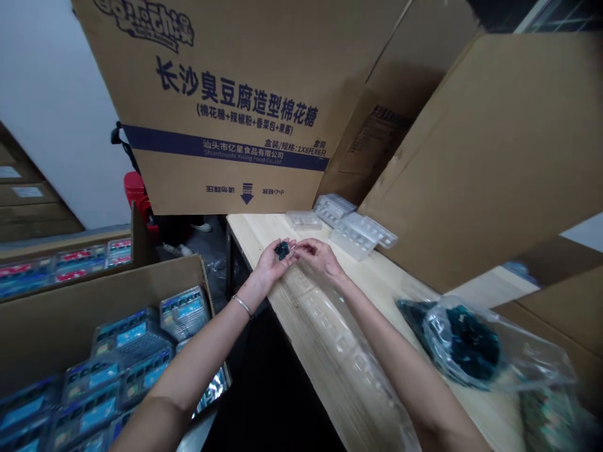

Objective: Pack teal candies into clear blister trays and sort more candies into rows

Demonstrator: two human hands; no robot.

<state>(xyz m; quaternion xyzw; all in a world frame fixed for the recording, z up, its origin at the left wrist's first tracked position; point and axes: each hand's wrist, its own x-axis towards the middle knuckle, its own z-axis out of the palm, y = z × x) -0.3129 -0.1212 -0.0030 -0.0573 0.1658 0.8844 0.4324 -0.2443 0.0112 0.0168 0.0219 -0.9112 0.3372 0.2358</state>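
Note:
My left hand [271, 262] is turned palm up with several small dark teal pieces [282, 250] lying in it; what they are I cannot make out. Close beside its fingertips, my right hand [319, 254] has thumb and fingers pinched together, and whatever is between them is too small to name. Under both hands a long clear plastic tray [336, 333] with moulded hollows lies along the wooden table [301, 351]. On the right of the table, an opened clear bag [475, 345] holds a mass of similar dark teal pieces.
More clear plastic trays [355, 235] sit at the table's far end, below a large upright printed carton [226, 113]. A big cardboard flap [494, 157] slants over the right side. At left, an open carton [108, 282] contains stacked clear packs [132, 339] with blue labels.

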